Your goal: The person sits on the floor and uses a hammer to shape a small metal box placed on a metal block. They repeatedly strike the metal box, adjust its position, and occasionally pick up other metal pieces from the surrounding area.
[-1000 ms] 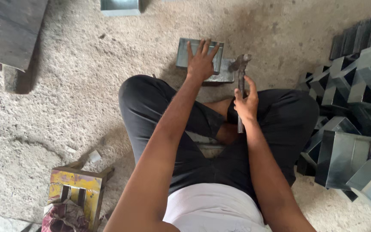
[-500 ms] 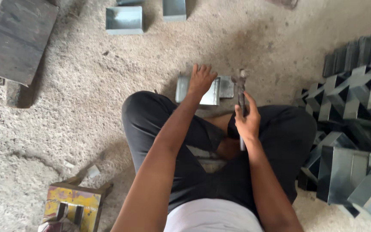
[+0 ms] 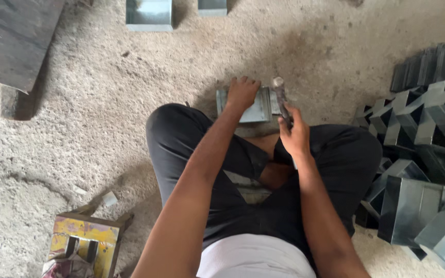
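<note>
Head view: I'm pressing my left hand [image 3: 242, 93] flat and open on the folded sheet-metal piece [image 3: 256, 108] at twelve o'clock, my right hand [image 3: 295, 137] gripping a hammer [image 3: 281, 99].

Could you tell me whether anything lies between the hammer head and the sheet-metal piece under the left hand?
Nothing visible does: the hammer, gripped by the right hand, sits just beside the sheet-metal piece, which the left hand presses down.

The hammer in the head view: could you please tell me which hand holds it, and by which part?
The right hand grips the hammer by its handle; its head points away from the person.
</note>
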